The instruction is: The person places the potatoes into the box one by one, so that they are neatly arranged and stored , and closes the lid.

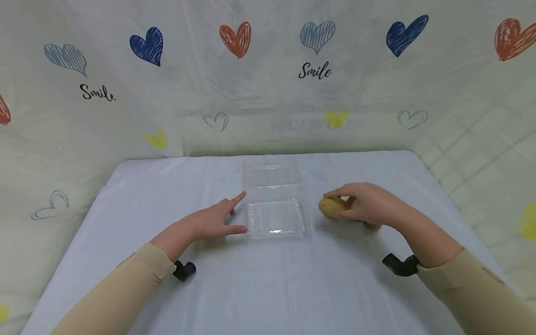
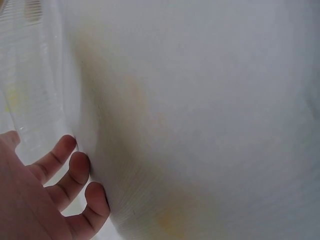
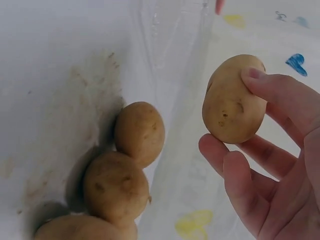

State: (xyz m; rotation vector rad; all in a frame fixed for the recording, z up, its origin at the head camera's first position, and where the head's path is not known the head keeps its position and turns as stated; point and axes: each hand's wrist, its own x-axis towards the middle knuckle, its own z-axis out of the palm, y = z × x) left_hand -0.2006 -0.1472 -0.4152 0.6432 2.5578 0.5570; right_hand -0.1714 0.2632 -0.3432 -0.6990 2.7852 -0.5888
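Note:
My right hand [image 1: 370, 202] grips a potato [image 1: 330, 206] between thumb and fingers, to the right of a clear plastic clamshell container [image 1: 276, 219]. In the right wrist view the held potato [image 3: 234, 100] is smooth and yellowish, with a few dark eyes. Several other potatoes [image 3: 116, 187] lie in a row on the cloth there; in the head view the right hand mostly hides them. At the container's left edge is my left hand [image 1: 213, 221], its index finger and thumb extended along the side. The left wrist view shows its other fingers [image 2: 79, 167] loosely bent, holding nothing.
The container's lid [image 1: 270, 175] is folded back, away from me. A white cloth [image 1: 272, 290] covers the table, with brownish smudges near the potatoes. Behind the table hangs a pale curtain [image 1: 269, 88] printed with hearts.

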